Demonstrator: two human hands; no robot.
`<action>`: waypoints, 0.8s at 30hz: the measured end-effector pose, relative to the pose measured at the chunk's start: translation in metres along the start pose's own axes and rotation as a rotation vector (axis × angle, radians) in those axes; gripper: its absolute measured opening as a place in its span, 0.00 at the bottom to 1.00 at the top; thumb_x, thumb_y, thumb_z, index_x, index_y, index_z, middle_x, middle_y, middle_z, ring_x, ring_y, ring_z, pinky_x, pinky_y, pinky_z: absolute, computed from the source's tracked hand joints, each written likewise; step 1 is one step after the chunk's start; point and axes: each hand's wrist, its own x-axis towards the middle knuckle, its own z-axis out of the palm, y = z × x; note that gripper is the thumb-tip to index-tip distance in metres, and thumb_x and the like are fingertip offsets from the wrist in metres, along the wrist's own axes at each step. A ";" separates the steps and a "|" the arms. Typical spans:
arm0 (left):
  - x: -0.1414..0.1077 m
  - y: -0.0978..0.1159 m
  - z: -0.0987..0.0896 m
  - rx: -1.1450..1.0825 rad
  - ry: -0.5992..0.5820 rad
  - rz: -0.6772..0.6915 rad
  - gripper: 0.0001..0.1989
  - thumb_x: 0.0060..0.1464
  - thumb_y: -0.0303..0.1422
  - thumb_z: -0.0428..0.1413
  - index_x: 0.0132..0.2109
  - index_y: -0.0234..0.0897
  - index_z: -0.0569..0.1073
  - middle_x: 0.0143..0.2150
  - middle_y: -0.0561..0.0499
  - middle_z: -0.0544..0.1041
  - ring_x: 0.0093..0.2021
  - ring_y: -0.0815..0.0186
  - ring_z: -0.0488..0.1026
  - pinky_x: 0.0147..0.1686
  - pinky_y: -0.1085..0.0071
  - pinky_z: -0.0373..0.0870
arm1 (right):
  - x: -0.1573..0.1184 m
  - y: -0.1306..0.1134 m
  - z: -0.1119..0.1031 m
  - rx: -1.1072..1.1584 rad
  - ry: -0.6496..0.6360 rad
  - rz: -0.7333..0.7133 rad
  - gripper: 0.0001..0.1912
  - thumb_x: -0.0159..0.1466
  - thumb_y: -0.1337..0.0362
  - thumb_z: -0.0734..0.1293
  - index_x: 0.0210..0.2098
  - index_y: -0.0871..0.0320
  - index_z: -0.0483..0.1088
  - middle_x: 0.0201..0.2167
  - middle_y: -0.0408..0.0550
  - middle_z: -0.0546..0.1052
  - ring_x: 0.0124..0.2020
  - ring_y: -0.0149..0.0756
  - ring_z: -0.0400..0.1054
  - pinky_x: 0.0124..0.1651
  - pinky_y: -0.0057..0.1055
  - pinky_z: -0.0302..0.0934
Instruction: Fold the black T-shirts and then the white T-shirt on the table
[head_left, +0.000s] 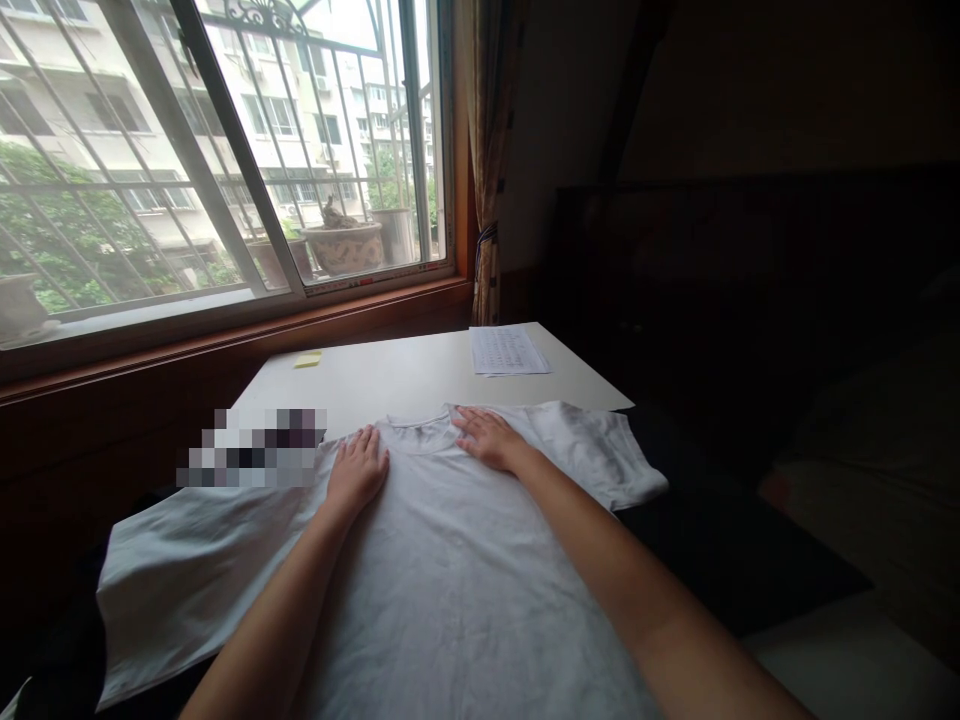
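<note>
A white T-shirt lies spread out in front of me, its neckline towards the far side and its sleeves out to both sides. My left hand rests flat on the shirt just left of the collar, fingers stretched out. On the other side of the neckline, my right hand lies flat on the cloth with its fingers extended. Neither hand grips the fabric. The shirt's lower end runs out of view at the bottom.
Beneath the shirt is a white table, with printed sheets and yellow sticky notes near its far edge. A pixelated patch hides something at the left. Dark cloth lies at the right. A barred window and curtain stand behind.
</note>
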 end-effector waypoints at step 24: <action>0.002 -0.035 -0.002 0.023 -0.092 -0.025 0.33 0.71 0.45 0.36 0.74 0.32 0.52 0.77 0.42 0.48 0.76 0.54 0.43 0.71 0.52 0.45 | -0.030 0.024 -0.009 -0.197 0.249 0.207 0.36 0.72 0.54 0.51 0.74 0.66 0.46 0.76 0.55 0.43 0.76 0.41 0.34 0.75 0.43 0.28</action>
